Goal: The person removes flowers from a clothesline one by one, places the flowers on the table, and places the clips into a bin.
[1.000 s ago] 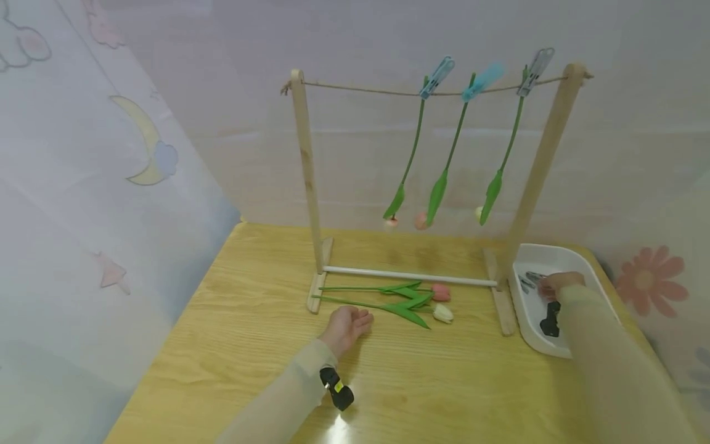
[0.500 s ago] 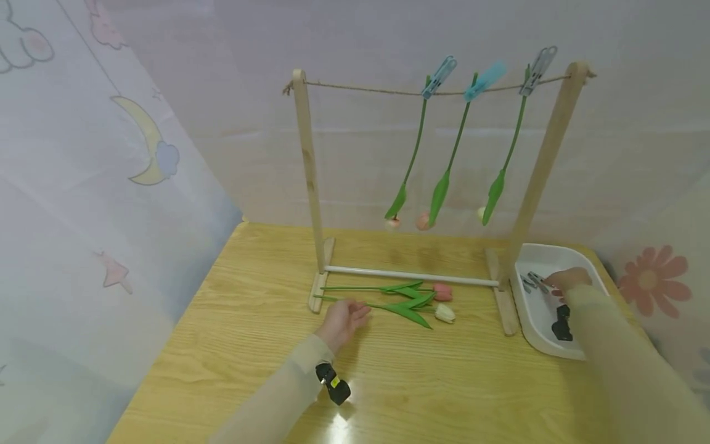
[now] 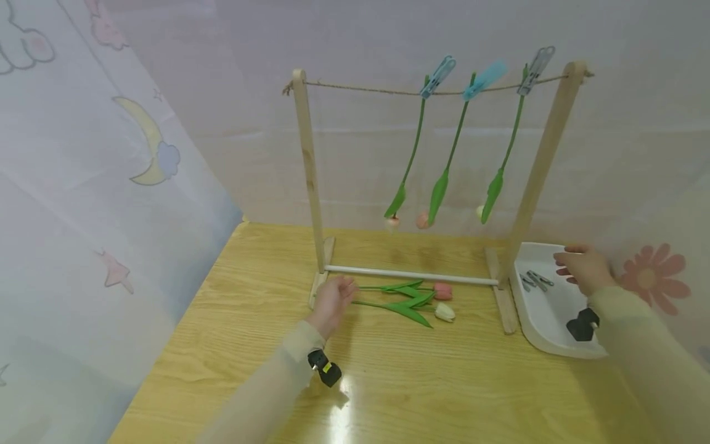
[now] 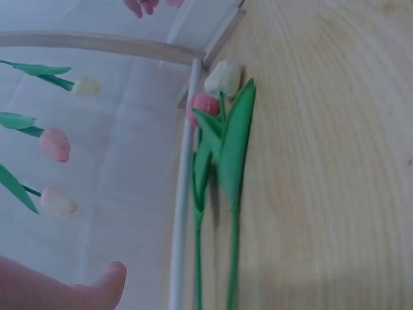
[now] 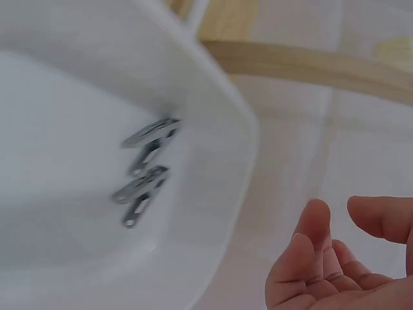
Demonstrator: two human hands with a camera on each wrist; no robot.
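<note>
My left hand (image 3: 331, 303) hovers at the stem ends of two tulips lying on the table, a pink tulip (image 3: 442, 291) and a white tulip (image 3: 444, 312). Only its thumb (image 4: 110, 284) shows in the left wrist view, apart from the stems; I cannot tell whether the other fingers touch them. Above the white basin (image 3: 529, 327), my right hand (image 3: 587, 268) has loosely bent, parted fingers and holds nothing. Two grey clothespins (image 5: 145, 197) lie in the basin.
A wooden rack (image 3: 310, 179) carries a twine line (image 3: 368, 90). Three tulips (image 3: 456, 139) hang from it head down, each under a clothespin (image 3: 438, 77). A white rod (image 3: 410, 275) joins the rack's feet. Printed cloth (image 3: 166, 259) surrounds the table.
My right hand has risen from the clothespins and moved right, coming away with nothing. My left hand has moved forward and slightly left to the stem ends.
</note>
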